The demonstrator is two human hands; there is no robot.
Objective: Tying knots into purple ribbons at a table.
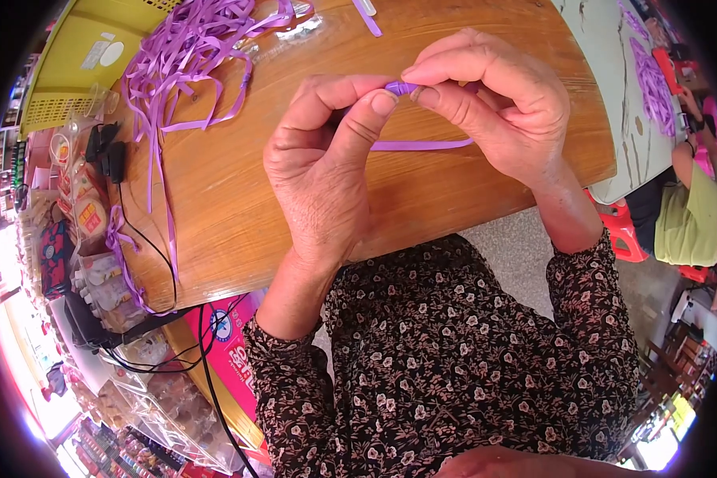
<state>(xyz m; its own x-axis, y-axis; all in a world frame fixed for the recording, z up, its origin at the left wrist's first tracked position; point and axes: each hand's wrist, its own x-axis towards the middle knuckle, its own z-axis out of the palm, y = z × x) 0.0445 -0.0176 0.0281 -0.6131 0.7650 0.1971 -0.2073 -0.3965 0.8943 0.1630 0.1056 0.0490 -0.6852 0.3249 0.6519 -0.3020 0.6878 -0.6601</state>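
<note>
Above the wooden table [446, 191], both my hands pinch a short purple piece [401, 88] that looks like a wrapped joint or clip on a purple ribbon. My left hand [327, 159] grips its left end between thumb and forefinger. From the other side my right hand [502, 103] closes thumb and forefinger on its right end, so the fingertips nearly meet. A flat length of the purple ribbon [422, 146] hangs as a loop below the hands. The exact form of the small piece is partly hidden by my fingers.
A tangled heap of purple ribbons [187, 48] lies at the far left beside a yellow basket [95, 60]. Packages [88, 211] and black cables crowd the left edge. At right, a white marbled table [625, 135] bears more ribbons [653, 88]; a person sits by a red stool [625, 235].
</note>
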